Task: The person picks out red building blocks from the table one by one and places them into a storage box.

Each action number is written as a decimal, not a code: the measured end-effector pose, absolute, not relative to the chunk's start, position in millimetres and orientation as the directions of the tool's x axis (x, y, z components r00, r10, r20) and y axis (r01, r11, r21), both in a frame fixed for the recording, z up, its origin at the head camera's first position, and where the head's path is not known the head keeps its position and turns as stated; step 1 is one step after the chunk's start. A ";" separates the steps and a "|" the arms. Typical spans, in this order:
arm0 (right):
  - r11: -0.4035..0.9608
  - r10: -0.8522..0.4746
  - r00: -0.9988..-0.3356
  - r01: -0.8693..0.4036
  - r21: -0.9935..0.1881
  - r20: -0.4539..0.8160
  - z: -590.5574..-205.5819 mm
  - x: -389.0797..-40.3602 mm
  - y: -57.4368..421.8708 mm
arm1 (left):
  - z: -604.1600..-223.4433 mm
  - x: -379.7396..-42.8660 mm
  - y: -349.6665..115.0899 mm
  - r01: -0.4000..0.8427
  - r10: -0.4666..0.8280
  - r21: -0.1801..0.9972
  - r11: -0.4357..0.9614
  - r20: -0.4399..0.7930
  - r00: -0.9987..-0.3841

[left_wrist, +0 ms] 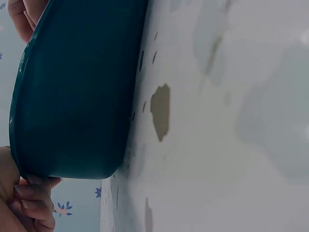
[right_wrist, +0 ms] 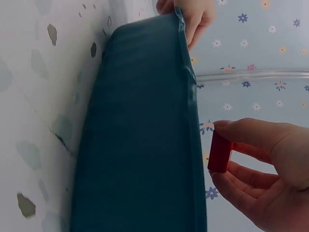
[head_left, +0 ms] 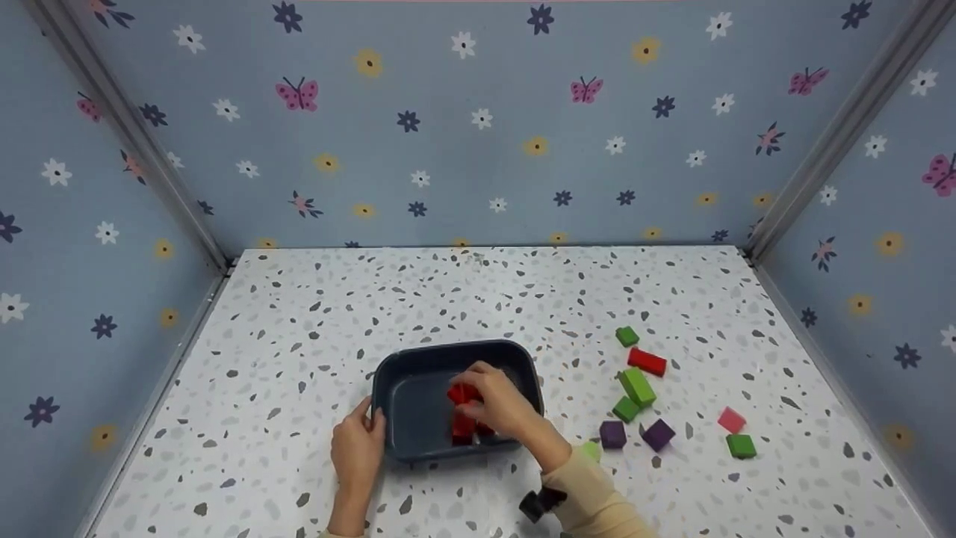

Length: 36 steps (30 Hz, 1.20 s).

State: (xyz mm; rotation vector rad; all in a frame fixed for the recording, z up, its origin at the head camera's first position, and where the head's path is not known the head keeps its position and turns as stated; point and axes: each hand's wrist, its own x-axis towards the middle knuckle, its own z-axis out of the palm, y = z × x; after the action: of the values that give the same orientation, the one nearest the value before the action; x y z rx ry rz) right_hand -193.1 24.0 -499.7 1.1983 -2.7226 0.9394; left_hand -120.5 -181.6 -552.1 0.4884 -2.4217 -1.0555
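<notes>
A dark blue rectangular tub [head_left: 414, 411] stands on the speckled table. My left hand [head_left: 358, 446] grips its left end, thumb and fingers at the rim; in the left wrist view the curled fingers [left_wrist: 36, 203] are against the tub's corner. Over the tub, my right hand [head_left: 499, 400] pinches a red block [right_wrist: 219, 153] between thumb and fingertips, just above the rim in the right wrist view. Below that hand lie more red blocks [head_left: 463, 431] inside the tub, partly hidden by the fingers.
Right of the tub lie a red block [head_left: 647, 362], a long light green block [head_left: 637, 386], several green blocks [head_left: 627, 336], two purple blocks [head_left: 613, 434] and a pink block [head_left: 732, 420]. A light green piece [head_left: 591, 450] shows beside the right sleeve. Flowered walls [head_left: 478, 149] enclose the table.
</notes>
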 end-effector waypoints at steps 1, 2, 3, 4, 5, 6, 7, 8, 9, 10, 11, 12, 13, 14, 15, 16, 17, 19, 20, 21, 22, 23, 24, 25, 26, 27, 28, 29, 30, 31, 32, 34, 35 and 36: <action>0.522 -0.668 -0.702 -0.679 -0.516 0.248 -500.6 -192.3 22.2 | -552.5 -120.5 -181.6 -0.137 -0.484 0.752 0.645 0.263 -0.835; 0.517 -0.671 -0.699 -0.681 -0.518 0.250 -502.0 -192.0 20.4 | -552.8 -120.5 -181.7 -0.136 -0.484 0.752 0.645 0.264 -0.834; 0.514 -0.673 -0.695 -0.685 -0.516 0.252 -502.9 -191.3 18.6 | -553.0 -120.5 -181.7 -0.136 -0.483 0.752 0.645 0.264 -0.835; 0.511 -0.676 -0.691 -0.690 -0.513 0.256 -504.0 -190.7 16.8 | -553.1 -120.4 -181.7 -0.136 -0.482 0.752 0.645 0.263 -0.836; 0.509 -0.678 -0.689 -0.692 -0.512 0.257 -505.4 -190.4 15.0 | -553.2 -120.5 -181.7 -0.136 -0.481 0.752 0.645 0.262 -0.837; 0.508 -0.678 -0.689 -0.692 -0.513 0.258 -506.4 -190.0 13.2 | -553.2 -120.5 -181.7 -0.137 -0.480 0.751 0.646 0.261 -0.838; 0.507 -0.678 -0.689 -0.691 -0.515 0.256 -507.4 -189.5 11.5 | -553.3 -120.5 -181.7 -0.138 -0.480 0.751 0.646 0.258 -0.839; 0.506 -0.679 -0.690 -0.689 -0.520 0.253 -508.2 -188.9 9.9 | -553.2 -120.5 -181.6 -0.140 -0.479 0.750 0.646 0.255 -0.840; 0.509 -0.680 -0.691 -0.687 -0.519 0.247 -508.4 -187.9 8.4 | -553.2 -120.4 -181.6 -0.142 -0.478 0.751 0.645 0.253 -0.841; 0.512 -0.681 -0.691 -0.685 -0.518 0.241 -509.5 -187.4 6.9 | -553.3 -120.3 -181.5 -0.144 -0.479 0.751 0.644 0.250 -0.842; 0.514 -0.682 -0.692 -0.683 -0.520 0.235 -510.3 -186.9 5.5 | -553.4 -120.2 -181.5 -0.146 -0.479 0.752 0.643 0.247 -0.842; 0.515 -0.684 -0.692 -0.681 -0.520 0.229 -511.0 -186.3 4.2 | -553.5 -120.1 -181.4 -0.147 -0.480 0.753 0.642 0.244 -0.843; 0.518 -0.686 -0.692 -0.681 -0.517 0.223 -511.8 -185.9 3.0 | -553.6 -119.9 -181.4 -0.150 -0.481 0.753 0.640 0.241 -0.843; 0.522 -0.689 -0.692 -0.681 -0.514 0.217 -512.7 -185.6 1.8 | -553.7 -119.9 -181.4 -0.152 -0.481 0.753 0.640 0.238 -0.844; 0.525 -0.691 -0.691 -0.681 -0.510 0.212 -513.9 -185.6 0.7 | -553.5 -120.0 -181.4 -0.152 -0.480 0.753 0.640 0.238 -0.844; 0.526 -0.694 -0.690 -0.681 -0.509 0.207 -515.0 -185.7 -0.4 | -553.6 -120.0 -181.4 -0.153 -0.481 0.753 0.640 0.237 -0.844; 0.528 -0.696 -0.689 -0.682 -0.506 0.203 -515.7 -185.7 -1.4 | -553.5 -120.1 -181.4 -0.154 -0.482 0.752 0.641 0.238 -0.843; 0.532 -0.701 -0.686 -0.685 -0.498 0.195 -517.5 -186.1 -3.3 | -553.4 -120.3 -181.6 -0.154 -0.485 0.752 0.641 0.241 -0.841; 0.534 -0.703 -0.685 -0.686 -0.494 0.191 -518.2 -186.3 -4.3 | -553.3 -120.4 -181.6 -0.153 -0.485 0.752 0.641 0.243 -0.840; 0.535 -0.706 -0.683 -0.688 -0.489 0.188 -519.0 -186.6 -5.3 | -553.1 -120.5 -181.6 -0.152 -0.486 0.752 0.641 0.245 -0.839; 0.538 -0.708 -0.681 -0.691 -0.483 0.186 -519.6 -186.8 -6.2 | -553.2 -120.5 -181.7 -0.153 -0.489 0.753 0.640 0.246 -0.837; 0.542 -0.711 -0.679 -0.694 -0.475 0.182 -520.8 -187.4 -7.1 | -553.2 -120.6 -181.7 -0.153 -0.489 0.753 0.640 0.246 -0.837; 0.546 -0.713 -0.679 -0.696 -0.467 0.178 -521.8 -187.9 -8.0 | -553.1 -120.6 -181.7 -0.152 -0.490 0.754 0.639 0.246 -0.836; 0.551 -0.714 -0.678 -0.697 -0.460 0.173 -522.7 -188.2 -8.8 | -553.0 -120.6 -181.7 -0.153 -0.491 0.755 0.638 0.246 -0.836; 0.555 -0.716 -0.678 -0.697 -0.454 0.166 -523.8 -188.6 -9.5 | -553.0 -120.7 -181.7 -0.153 -0.492 0.755 0.638 0.246 -0.835; 0.558 -0.717 -0.678 -0.696 -0.451 0.160 -525.0 -189.1 -10.2 | -553.0 -120.7 -181.7 -0.154 -0.492 0.755 0.637 0.245 -0.835; 0.561 -0.719 -0.679 -0.695 -0.449 0.153 -525.9 -189.5 -10.8 | -553.0 -120.8 -181.8 -0.154 -0.493 0.756 0.636 0.245 -0.835; 0.564 -0.719 -0.679 -0.693 -0.449 0.145 -527.3 -190.1 -11.4 | -553.0 -120.9 -181.8 -0.156 -0.494 0.756 0.636 0.244 -0.835; 0.566 -0.720 -0.680 -0.692 -0.449 0.140 -528.0 -190.4 -11.9 | -553.0 -120.9 -181.8 -0.156 -0.494 0.755 0.637 0.244 -0.834; 0.565 -0.721 -0.679 -0.691 -0.451 0.136 -528.9 -190.9 -12.4 | -553.1 -121.0 -181.8 -0.156 -0.494 0.755 0.637 0.245 -0.834; 0.564 -0.724 -0.677 -0.692 -0.450 0.133 -529.8 -191.5 -12.9 | -553.1 -121.1 -181.8 -0.156 -0.493 0.755 0.637 0.244 -0.835; 0.560 -0.731 -0.670 -0.698 -0.446 0.130 -531.1 -192.6 -14.0 | -553.5 -121.3 -181.9 -0.149 -0.490 0.758 0.635 0.246 -0.836; 0.557 -0.735 -0.665 -0.702 -0.442 0.130 -531.8 -193.0 -14.5 | -553.9 -121.4 -181.9 -0.146 -0.489 0.760 0.633 0.247 -0.836; 0.555 -0.740 -0.660 -0.707 -0.438 0.129 -532.0 -193.4 -15.0 | -554.2 -121.4 -181.9 -0.141 -0.488 0.762 0.632 0.250 -0.837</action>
State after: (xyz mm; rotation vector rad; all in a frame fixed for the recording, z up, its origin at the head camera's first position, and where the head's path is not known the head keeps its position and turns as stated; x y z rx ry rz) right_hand -193.4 -15.0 -532.0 1.3197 -2.8314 0.7464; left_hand -121.4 -181.9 -554.2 0.4958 -2.4184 -1.0761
